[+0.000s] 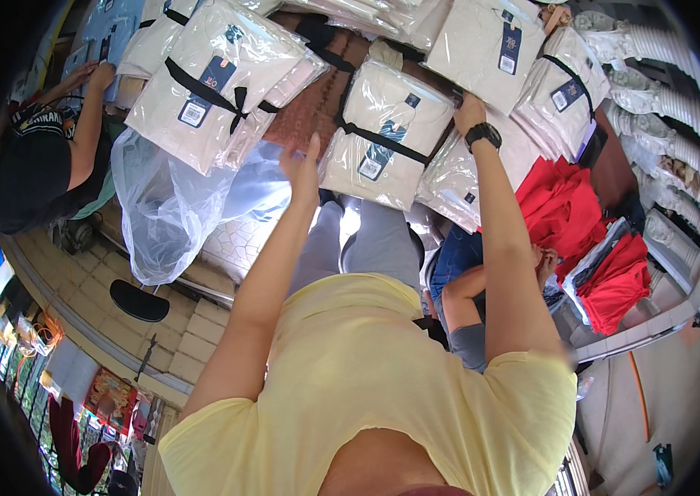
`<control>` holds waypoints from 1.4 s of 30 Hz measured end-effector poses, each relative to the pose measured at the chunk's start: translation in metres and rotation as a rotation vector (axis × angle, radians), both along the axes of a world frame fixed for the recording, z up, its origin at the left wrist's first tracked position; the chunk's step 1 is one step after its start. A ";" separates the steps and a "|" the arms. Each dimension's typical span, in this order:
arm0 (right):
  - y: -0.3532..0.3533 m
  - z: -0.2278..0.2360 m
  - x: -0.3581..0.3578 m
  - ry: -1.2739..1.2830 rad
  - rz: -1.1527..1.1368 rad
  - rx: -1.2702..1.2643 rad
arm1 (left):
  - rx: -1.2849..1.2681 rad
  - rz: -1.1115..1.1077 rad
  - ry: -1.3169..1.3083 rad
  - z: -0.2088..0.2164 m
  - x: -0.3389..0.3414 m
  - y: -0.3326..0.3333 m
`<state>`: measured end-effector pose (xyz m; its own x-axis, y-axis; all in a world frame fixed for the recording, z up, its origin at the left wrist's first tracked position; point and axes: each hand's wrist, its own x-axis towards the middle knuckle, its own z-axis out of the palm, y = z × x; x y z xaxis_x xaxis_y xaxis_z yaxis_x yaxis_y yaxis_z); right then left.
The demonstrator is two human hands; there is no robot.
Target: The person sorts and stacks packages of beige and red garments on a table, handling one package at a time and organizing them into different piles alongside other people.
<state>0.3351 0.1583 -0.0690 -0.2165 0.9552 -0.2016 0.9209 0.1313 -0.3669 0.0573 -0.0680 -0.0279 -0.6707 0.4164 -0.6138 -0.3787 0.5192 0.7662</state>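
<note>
In front of me lies a bundle of cream folded garments (395, 99) in clear plastic, with a black ribbon (408, 150) around it and dark blue tags on top. My left hand (302, 169) is just left of the bundle, fingers apart and holding nothing. My right hand (471, 114), with a black watch at the wrist, is at the bundle's far right edge. Its fingers are curled by a small dark piece beside a neighbouring packet; what they grip is hidden.
Another ribbon-tied bundle (217, 87) stands to the left, above a clear plastic bag (160, 207). More wrapped packets (486, 50) lie at the far right. A co-worker (44, 165) is at far left; another person's arm (470, 289) is beside red cloth (561, 207).
</note>
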 end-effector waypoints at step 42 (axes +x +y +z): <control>-0.092 0.047 -0.148 0.281 0.391 -0.101 | 0.166 0.029 -0.241 -0.046 0.008 0.063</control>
